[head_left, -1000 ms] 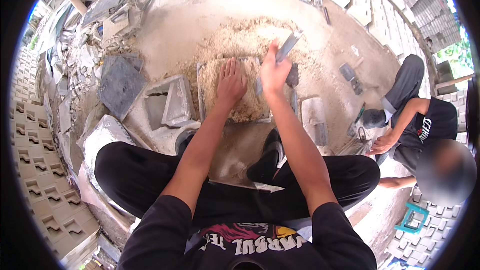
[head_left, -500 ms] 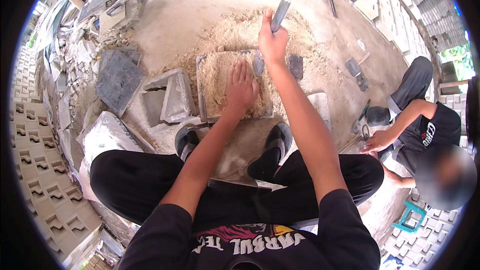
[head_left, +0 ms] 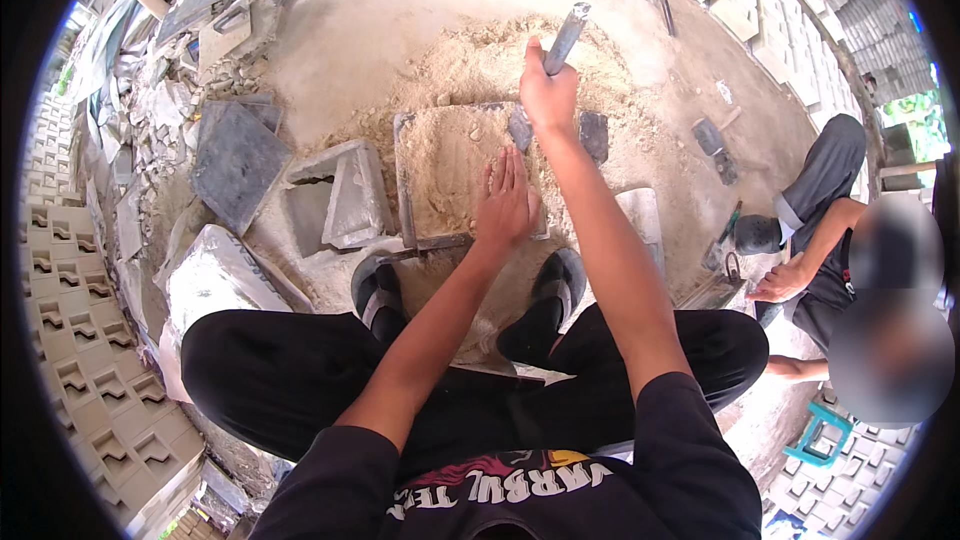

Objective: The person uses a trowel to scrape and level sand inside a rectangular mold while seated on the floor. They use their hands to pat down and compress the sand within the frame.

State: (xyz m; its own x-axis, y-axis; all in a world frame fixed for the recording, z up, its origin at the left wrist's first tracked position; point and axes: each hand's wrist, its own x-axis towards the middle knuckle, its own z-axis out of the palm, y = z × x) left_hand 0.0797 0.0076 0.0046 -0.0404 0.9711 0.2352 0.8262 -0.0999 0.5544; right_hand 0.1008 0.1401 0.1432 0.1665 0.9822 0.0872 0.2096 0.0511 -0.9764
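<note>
My left hand [head_left: 507, 205] lies flat with fingers stretched on pale sand mix [head_left: 455, 165] that fills a square mould [head_left: 403, 180]. It is by the mould's right side. My right hand [head_left: 549, 100] is closed around a thick grey metal bar [head_left: 570, 35], which sticks up and away from the fist. On either side of that wrist show a dark piece [head_left: 518, 127] and a dark block [head_left: 593, 137]. My forearm hides the space between them, so I cannot tell whether they join the bar.
A hollow concrete block [head_left: 355, 195] and a dark slab [head_left: 238, 165] sit left of the mould, near rubble [head_left: 165, 120]. Loose sand [head_left: 480, 55] lies beyond it. At right another person [head_left: 800, 230] crouches near a dark-headed tool [head_left: 710, 137] and a green stool [head_left: 822, 435].
My left hand has slid right across the sand, leaving a smoother patch, and its fingers are closer together. The bar in my right hand has dipped slightly. The other person's arm has shifted.
</note>
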